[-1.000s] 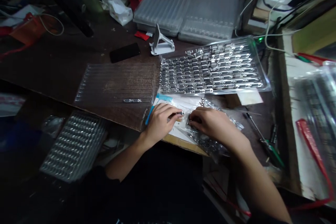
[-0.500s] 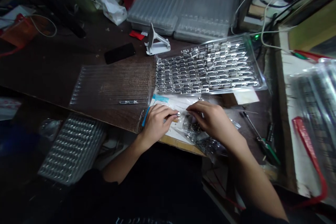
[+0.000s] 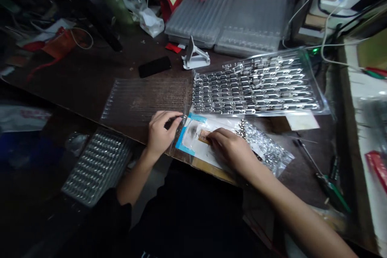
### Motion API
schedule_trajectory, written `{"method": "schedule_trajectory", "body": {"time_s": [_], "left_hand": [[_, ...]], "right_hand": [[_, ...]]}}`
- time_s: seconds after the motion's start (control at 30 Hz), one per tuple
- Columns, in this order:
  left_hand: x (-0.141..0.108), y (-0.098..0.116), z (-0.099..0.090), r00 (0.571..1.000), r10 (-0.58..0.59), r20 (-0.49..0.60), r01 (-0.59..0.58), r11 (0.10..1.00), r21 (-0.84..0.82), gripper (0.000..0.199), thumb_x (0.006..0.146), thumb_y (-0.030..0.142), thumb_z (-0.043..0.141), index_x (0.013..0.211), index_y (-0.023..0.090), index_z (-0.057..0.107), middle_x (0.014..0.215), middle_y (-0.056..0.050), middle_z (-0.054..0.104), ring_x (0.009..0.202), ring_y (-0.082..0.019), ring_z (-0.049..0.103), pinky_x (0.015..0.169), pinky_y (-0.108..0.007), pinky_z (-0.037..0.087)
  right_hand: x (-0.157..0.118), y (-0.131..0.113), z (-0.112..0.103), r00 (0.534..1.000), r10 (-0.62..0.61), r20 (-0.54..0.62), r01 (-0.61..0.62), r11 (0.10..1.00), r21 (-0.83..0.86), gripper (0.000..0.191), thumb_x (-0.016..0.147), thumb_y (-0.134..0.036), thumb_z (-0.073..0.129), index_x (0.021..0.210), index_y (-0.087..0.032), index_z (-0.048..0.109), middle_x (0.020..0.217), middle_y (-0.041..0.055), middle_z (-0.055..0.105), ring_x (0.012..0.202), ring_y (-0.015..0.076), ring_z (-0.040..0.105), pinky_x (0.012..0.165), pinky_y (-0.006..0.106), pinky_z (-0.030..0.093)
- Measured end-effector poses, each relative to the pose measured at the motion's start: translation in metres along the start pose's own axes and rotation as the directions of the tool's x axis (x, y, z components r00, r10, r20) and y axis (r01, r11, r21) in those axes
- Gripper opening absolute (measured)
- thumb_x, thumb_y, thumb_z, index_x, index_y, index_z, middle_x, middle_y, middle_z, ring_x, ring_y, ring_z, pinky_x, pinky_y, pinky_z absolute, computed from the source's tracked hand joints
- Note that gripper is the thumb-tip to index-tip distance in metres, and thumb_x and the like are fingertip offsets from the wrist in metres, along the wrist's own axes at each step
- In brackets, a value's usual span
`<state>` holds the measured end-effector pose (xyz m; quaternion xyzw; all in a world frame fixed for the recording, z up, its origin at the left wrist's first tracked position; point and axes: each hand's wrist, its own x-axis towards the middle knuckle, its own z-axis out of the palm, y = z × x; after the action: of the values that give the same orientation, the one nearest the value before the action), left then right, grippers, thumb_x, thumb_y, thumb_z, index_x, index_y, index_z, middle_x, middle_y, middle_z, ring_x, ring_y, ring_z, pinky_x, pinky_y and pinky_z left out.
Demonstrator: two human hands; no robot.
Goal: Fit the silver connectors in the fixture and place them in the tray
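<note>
Left hand [image 3: 161, 132] pinching one small silver part [image 3: 183, 117] at the fingertips, right hand [image 3: 230, 148] curled on one white sheet [image 3: 193, 139] — hold unclear — beside one bag of metal parts [image 3: 266, 147], below one tray of D-sub connectors [image 3: 256, 82]

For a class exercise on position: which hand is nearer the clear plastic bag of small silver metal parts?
Right: the right hand rests just beside the bag, on the white paper sheet. The left hand is farther off, beyond that sheet.
</note>
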<state>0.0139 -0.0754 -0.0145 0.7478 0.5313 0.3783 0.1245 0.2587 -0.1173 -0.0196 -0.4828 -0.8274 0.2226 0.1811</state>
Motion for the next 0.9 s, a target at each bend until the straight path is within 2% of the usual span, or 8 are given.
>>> {"method": "schedule_trajectory", "body": {"time_s": [0.1, 0.23, 0.33, 0.4, 0.5, 0.67, 0.77, 0.9], "left_hand": [[0.006, -0.016, -0.011, 0.999, 0.014, 0.041, -0.019, 0.994, 0.11, 0.01, 0.095, 0.026, 0.065, 0.096, 0.024, 0.075, 0.098, -0.003, 0.079, 0.097, -0.023, 0.068, 0.094, -0.038, 0.049], [0.005, -0.024, -0.009, 0.984, 0.056, 0.167, -0.083, 0.984, 0.16, 0.008, 0.094, 0.024, 0.066, 0.09, 0.024, 0.073, 0.097, -0.002, 0.078, 0.099, -0.024, 0.067, 0.097, -0.041, 0.045], [0.001, -0.027, -0.008, 0.985, 0.049, 0.168, -0.082, 0.976, 0.199, 0.007, 0.092, 0.021, 0.066, 0.089, 0.023, 0.072, 0.101, -0.004, 0.076, 0.103, -0.026, 0.064, 0.097, -0.043, 0.043], [0.0, -0.029, -0.01, 0.987, 0.036, 0.156, -0.072, 0.97, 0.233, 0.006, 0.09, 0.021, 0.067, 0.088, 0.023, 0.072, 0.104, -0.005, 0.074, 0.106, -0.027, 0.062, 0.097, -0.044, 0.043], [-0.001, -0.028, -0.016, 0.984, -0.013, 0.177, -0.043, 0.95, 0.309, 0.006, 0.088, 0.018, 0.066, 0.089, 0.023, 0.069, 0.113, -0.005, 0.073, 0.113, -0.029, 0.06, 0.099, -0.046, 0.042], [0.009, -0.004, -0.012, 0.983, -0.032, 0.183, -0.024, 0.955, 0.294, 0.015, 0.09, 0.013, 0.06, 0.099, 0.021, 0.068, 0.124, -0.006, 0.07, 0.121, -0.029, 0.058, 0.104, -0.046, 0.043], [0.021, 0.021, 0.01, 0.969, 0.078, 0.234, -0.117, 0.98, 0.158, 0.012, 0.093, 0.018, 0.062, 0.101, 0.022, 0.071, 0.121, -0.005, 0.07, 0.119, -0.026, 0.059, 0.107, -0.044, 0.044], [0.042, 0.051, 0.046, 0.932, 0.219, 0.287, -0.242, 0.969, 0.047, 0.015, 0.095, 0.02, 0.064, 0.107, 0.023, 0.073, 0.123, -0.005, 0.069, 0.121, -0.025, 0.058, 0.106, -0.043, 0.046]], "right_hand": [[-0.003, -0.008, 0.001, 0.998, -0.054, 0.034, 0.059, 0.983, -0.175, 0.021, 0.096, -0.009, 0.055, 0.107, -0.015, 0.072, 0.098, 0.0125, 0.073, 0.086, 0.026, 0.069, 0.074, 0.036, 0.056], [-0.003, -0.011, 0.0, 0.997, -0.063, 0.038, 0.068, 0.988, -0.136, 0.03, 0.098, -0.008, 0.051, 0.119, -0.018, 0.07, 0.102, 0.0115, 0.074, 0.091, 0.025, 0.07, 0.076, 0.034, 0.056], [-0.003, -0.004, -0.011, 1.0, -0.014, -0.008, 0.014, 0.999, -0.032, 0.032, 0.101, -0.015, 0.05, 0.127, -0.021, 0.067, 0.116, 0.0112, 0.073, 0.095, 0.0234, 0.072, 0.077, 0.032, 0.057], [-0.006, 0.005, -0.023, 0.999, 0.049, -0.001, -0.049, 0.998, -0.033, 0.026, 0.102, -0.022, 0.052, 0.12, -0.021, 0.071, 0.116, 0.0111, 0.074, 0.094, 0.024, 0.073, 0.076, 0.033, 0.056], [-0.014, 0.019, -0.043, 0.976, 0.177, 0.129, -0.16, 0.978, -0.132, 0.021, 0.098, -0.03, 0.062, 0.113, -0.019, 0.074, 0.11, 0.0112, 0.075, 0.093, 0.0284, 0.073, 0.076, 0.036, 0.056], [-0.022, 0.024, -0.052, 0.928, 0.246, 0.28, -0.197, 0.961, -0.193, 0.014, 0.095, -0.022, 0.064, 0.105, -0.019, 0.074, 0.106, 0.011, 0.075, 0.09, 0.0275, 0.072, 0.075, 0.034, 0.052], [-0.02, 0.016, -0.05, 0.913, 0.266, 0.308, -0.202, 0.953, -0.224, 0.02, 0.099, -0.018, 0.054, 0.094, -0.019, 0.073, 0.096, 0.0104, 0.076, 0.082, 0.0251, 0.071, 0.068, 0.032, 0.047], [-0.017, 0.011, -0.051, 0.9, 0.299, 0.316, -0.23, 0.944, -0.238, 0.013, 0.094, -0.016, 0.059, 0.088, -0.017, 0.071, 0.094, 0.0097, 0.076, 0.079, 0.0231, 0.069, 0.065, 0.03, 0.042]]}}
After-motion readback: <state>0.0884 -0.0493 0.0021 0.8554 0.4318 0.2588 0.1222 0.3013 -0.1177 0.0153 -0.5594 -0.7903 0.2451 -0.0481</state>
